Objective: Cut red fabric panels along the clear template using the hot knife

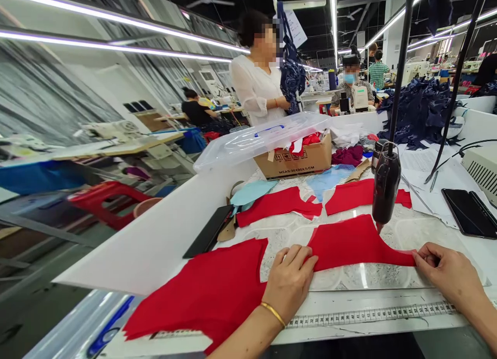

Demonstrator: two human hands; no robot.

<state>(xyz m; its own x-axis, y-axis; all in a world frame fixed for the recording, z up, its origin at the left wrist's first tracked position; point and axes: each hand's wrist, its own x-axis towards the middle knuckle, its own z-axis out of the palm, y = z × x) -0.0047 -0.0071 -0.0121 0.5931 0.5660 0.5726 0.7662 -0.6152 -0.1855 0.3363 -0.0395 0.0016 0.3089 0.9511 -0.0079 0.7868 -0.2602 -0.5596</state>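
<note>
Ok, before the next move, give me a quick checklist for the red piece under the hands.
1. Left hand resting on the flat red fabric piece: ok.
2. Right hand pinching that piece's narrow tip: ok.
3. Piece lying flat, no visible folds: ok.
4. Tip of the dark glossy hanging bottle-shaped tool clear of the piece: cannot tell.
5. Larger red fabric piece separate from it: cannot tell, left hand hides the gap.
6. White measuring tape clear of the piece: ok.
</note>
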